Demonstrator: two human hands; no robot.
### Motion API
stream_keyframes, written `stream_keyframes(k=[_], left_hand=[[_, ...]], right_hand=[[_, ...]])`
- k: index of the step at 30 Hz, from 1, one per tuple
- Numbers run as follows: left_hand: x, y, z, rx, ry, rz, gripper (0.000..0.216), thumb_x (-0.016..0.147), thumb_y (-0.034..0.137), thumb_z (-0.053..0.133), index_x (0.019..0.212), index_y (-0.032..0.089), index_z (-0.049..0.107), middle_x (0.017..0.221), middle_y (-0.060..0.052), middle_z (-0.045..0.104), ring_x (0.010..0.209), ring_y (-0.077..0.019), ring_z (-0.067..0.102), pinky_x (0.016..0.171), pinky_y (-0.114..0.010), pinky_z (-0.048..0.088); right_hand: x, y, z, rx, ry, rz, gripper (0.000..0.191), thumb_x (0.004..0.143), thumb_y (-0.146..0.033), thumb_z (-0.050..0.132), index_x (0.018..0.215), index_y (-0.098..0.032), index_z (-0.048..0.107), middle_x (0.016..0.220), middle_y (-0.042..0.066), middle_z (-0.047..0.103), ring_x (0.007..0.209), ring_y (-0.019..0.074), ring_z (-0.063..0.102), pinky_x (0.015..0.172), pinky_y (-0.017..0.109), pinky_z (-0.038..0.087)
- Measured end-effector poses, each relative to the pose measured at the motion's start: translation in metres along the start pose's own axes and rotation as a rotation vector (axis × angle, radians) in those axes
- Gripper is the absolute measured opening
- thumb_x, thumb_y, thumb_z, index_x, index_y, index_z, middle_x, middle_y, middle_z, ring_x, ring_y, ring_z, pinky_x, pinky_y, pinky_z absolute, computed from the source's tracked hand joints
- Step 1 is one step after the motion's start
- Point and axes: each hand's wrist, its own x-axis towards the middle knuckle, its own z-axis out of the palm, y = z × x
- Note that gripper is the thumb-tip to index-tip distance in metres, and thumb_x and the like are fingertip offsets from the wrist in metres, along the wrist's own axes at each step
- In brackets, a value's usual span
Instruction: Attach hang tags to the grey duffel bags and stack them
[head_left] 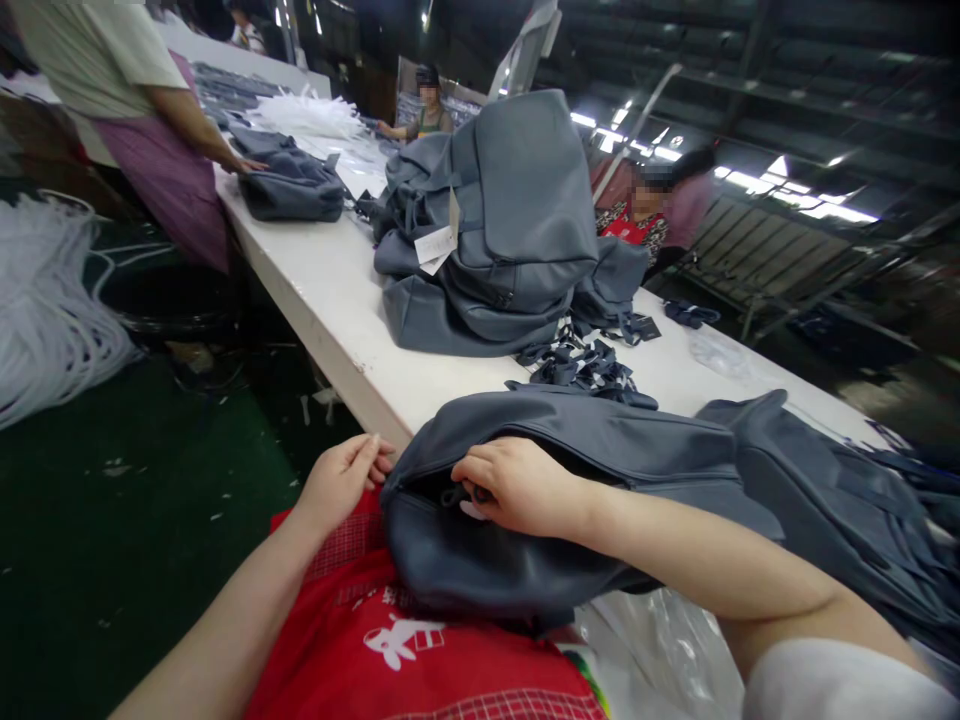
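Note:
A dark blue-grey bag [480, 570] lies on its side at the table's near edge, against my red apron [420, 660]. Its long zip is partly undone, leaving a dark gap along the upper face. My left hand [346, 482] is at the bag's left end, thumb and fingers pinched together at its edge. Above the opening, my right hand [521, 487] is closed, its fingers curled down into the gap. A small dark looped thing [452, 496] and a bit of white show beneath those fingers; what they grip is partly hidden.
Stacked grey backpacks [525, 190] with paper tags stand ahead on the white table [337, 330]. Dark straps [585, 370] lie in front of them. Another grey bag [825, 480] is at right. A co-worker's hand [244, 163] rests on a bag at far left; white cords [52, 300] hang below.

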Motion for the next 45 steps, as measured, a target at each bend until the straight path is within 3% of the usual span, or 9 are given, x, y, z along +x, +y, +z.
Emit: stream_keyframes(k=[6, 12, 17, 23, 27, 30, 38, 42, 45], left_hand=[[-0.017, -0.027, 0.003, 0.369, -0.025, 0.114, 0.030, 0.091, 0.040, 0.043, 0.091, 0.021, 0.065, 0.096, -0.006, 0.068, 0.092, -0.0229, 0.063, 0.086, -0.038, 0.049], [-0.049, 0.006, 0.024, 0.504, 0.098, 0.518, 0.032, 0.088, 0.037, 0.060, 0.116, 0.021, 0.057, 0.093, -0.005, 0.063, 0.085, -0.0205, 0.060, 0.078, -0.034, 0.050], [-0.048, 0.019, 0.034, 0.538, 0.063, 0.735, 0.014, 0.095, 0.028, 0.053, 0.096, 0.021, 0.065, 0.086, -0.003, 0.067, 0.080, -0.0173, 0.062, 0.074, -0.029, 0.048], [-0.046, 0.018, 0.021, 0.477, 0.092, 0.671, 0.018, 0.094, 0.030, 0.054, 0.105, 0.022, 0.065, 0.090, -0.003, 0.070, 0.082, -0.0172, 0.063, 0.077, -0.028, 0.049], [-0.037, 0.002, 0.006, 0.487, 0.215, 0.345, 0.032, 0.096, 0.035, 0.039, 0.112, 0.020, 0.062, 0.104, -0.008, 0.067, 0.096, -0.0223, 0.062, 0.086, -0.035, 0.047], [-0.028, -0.022, 0.002, 0.479, 0.122, 0.126, 0.035, 0.094, 0.042, 0.039, 0.094, 0.019, 0.065, 0.099, -0.008, 0.066, 0.094, -0.0254, 0.061, 0.087, -0.040, 0.046], [-0.022, -0.049, 0.016, -0.165, 0.005, -0.214, 0.052, 0.067, 0.062, 0.066, 0.082, 0.012, 0.064, 0.065, -0.002, 0.060, 0.054, -0.0155, 0.052, 0.050, -0.026, 0.037], [-0.022, -0.044, 0.022, -0.196, 0.092, -0.179, 0.048, 0.069, 0.059, 0.066, 0.082, 0.013, 0.064, 0.070, -0.005, 0.063, 0.062, -0.0173, 0.056, 0.056, -0.027, 0.041], [-0.025, -0.038, 0.029, 0.045, 0.193, -0.007, 0.029, 0.076, 0.046, 0.064, 0.075, 0.017, 0.063, 0.067, -0.002, 0.058, 0.061, -0.0164, 0.052, 0.057, -0.028, 0.038]], right_hand=[[0.008, 0.007, 0.000, 0.257, 0.021, 0.074, 0.025, 0.085, -0.009, 0.053, 0.103, -0.014, 0.069, 0.096, 0.006, 0.072, 0.084, 0.0164, 0.067, 0.078, 0.025, 0.048], [0.014, 0.010, -0.007, 0.488, -0.047, 0.204, 0.027, 0.086, -0.009, 0.050, 0.105, -0.015, 0.069, 0.090, 0.004, 0.073, 0.076, 0.0126, 0.066, 0.073, 0.021, 0.049], [0.013, 0.003, -0.010, 0.441, -0.038, 0.129, 0.023, 0.088, -0.018, 0.054, 0.105, -0.015, 0.069, 0.095, 0.005, 0.073, 0.082, 0.0146, 0.067, 0.078, 0.024, 0.049], [0.017, -0.022, -0.004, 0.009, -0.203, 0.136, 0.020, 0.090, -0.031, 0.055, 0.089, -0.015, 0.068, 0.080, 0.009, 0.072, 0.072, 0.0208, 0.067, 0.064, 0.029, 0.045], [0.030, -0.022, 0.004, -0.020, -0.198, 0.139, 0.023, 0.094, -0.031, 0.050, 0.088, -0.015, 0.066, 0.080, 0.009, 0.072, 0.071, 0.0193, 0.066, 0.062, 0.028, 0.042], [0.040, -0.015, 0.009, 0.006, -0.162, 0.145, 0.028, 0.096, -0.033, 0.048, 0.085, -0.015, 0.066, 0.083, 0.009, 0.072, 0.073, 0.0186, 0.066, 0.063, 0.028, 0.040], [0.053, -0.004, 0.026, 0.113, -0.152, 0.085, 0.026, 0.096, -0.031, 0.049, 0.087, -0.014, 0.067, 0.081, 0.007, 0.071, 0.069, 0.0149, 0.063, 0.061, 0.025, 0.036], [0.059, -0.003, 0.032, 0.119, -0.130, 0.092, 0.026, 0.096, -0.030, 0.048, 0.087, -0.014, 0.066, 0.081, 0.007, 0.072, 0.069, 0.0150, 0.063, 0.061, 0.025, 0.037], [0.064, -0.004, 0.037, 0.065, -0.121, 0.114, 0.029, 0.097, -0.031, 0.046, 0.086, -0.013, 0.066, 0.080, 0.009, 0.071, 0.070, 0.0166, 0.065, 0.061, 0.025, 0.038]])
